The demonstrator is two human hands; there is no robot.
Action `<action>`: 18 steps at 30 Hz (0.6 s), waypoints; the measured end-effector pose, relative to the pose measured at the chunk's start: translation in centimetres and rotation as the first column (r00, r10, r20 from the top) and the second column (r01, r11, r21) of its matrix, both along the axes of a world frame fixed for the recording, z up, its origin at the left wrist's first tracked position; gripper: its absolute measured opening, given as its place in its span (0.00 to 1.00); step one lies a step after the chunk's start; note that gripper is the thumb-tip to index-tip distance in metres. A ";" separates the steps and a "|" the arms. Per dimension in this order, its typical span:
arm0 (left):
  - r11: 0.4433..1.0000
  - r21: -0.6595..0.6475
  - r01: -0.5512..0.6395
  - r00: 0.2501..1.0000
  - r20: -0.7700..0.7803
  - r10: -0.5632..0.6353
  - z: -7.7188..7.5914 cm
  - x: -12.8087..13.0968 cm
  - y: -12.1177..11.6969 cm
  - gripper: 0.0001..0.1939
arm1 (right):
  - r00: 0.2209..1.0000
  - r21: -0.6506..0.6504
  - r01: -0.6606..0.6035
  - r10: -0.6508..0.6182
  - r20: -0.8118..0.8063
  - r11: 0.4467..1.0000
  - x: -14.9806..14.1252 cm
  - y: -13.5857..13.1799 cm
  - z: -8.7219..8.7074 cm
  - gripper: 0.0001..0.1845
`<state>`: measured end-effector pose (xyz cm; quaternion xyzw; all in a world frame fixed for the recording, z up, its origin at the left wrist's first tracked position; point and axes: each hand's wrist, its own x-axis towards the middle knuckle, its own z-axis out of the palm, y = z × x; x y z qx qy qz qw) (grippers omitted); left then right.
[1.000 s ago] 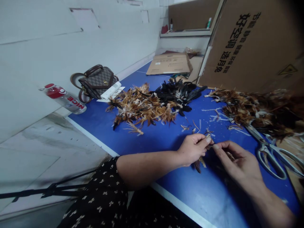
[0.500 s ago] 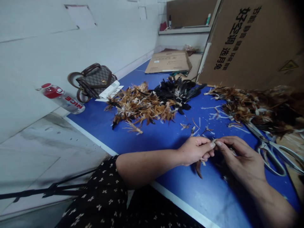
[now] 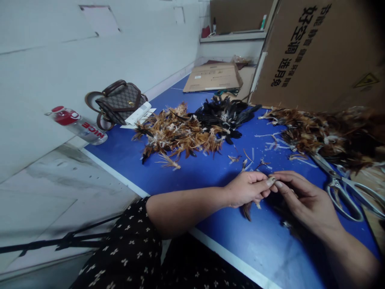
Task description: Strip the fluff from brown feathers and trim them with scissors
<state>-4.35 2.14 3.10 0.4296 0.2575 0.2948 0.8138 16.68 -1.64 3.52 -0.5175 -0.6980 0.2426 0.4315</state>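
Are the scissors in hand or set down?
Set down. The scissors lie beside the right hand, with neither hand gripping them; its fingertips are up at the left hand.

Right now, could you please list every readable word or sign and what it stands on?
"NICE": on the bottle.
"好空调 选月兔": on the upright cardboard.
"节能 静音 健康 环保": beside it; last word blurred.
Yellow warning triangle: same cardboard.
Flat cardboard: print too small.

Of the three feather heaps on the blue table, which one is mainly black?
The middle heap, which touches the left heap. The left heap is mostly brown; the right heap, beside the scissors, is brown with dark parts.
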 end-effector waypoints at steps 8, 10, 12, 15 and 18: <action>0.999 -0.038 -0.038 0.998 -0.051 0.036 0.5 -0.1 0.2 0.25 | 0.995 -0.137 0.097 -0.100 -0.012 0.986 0.5 0.1 -0.5 0.21; 0.997 -0.051 -0.049 0.997 -0.057 0.046 0.4 0.0 0.2 0.25 | 0.985 -0.116 0.168 -0.171 -0.021 0.979 0.7 0.0 -0.3 0.22; 0.996 -0.058 -0.064 0.997 -0.056 0.061 0.2 0.0 0.3 0.26 | 0.964 -0.074 0.260 -0.263 -0.040 0.963 0.8 -0.3 0.2 0.21; 0.993 -0.067 -0.097 0.995 -0.028 0.096 -0.3 0.2 0.5 0.26 | 0.943 0.009 0.320 -0.318 -0.094 0.947 0.9 -0.7 1.5 0.17; 0.988 -0.079 -0.132 0.991 -0.015 0.131 -1.1 0.5 0.7 0.27 | 0.992 0.110 0.125 -0.123 -0.027 0.986 0.7 -0.8 2.6 0.10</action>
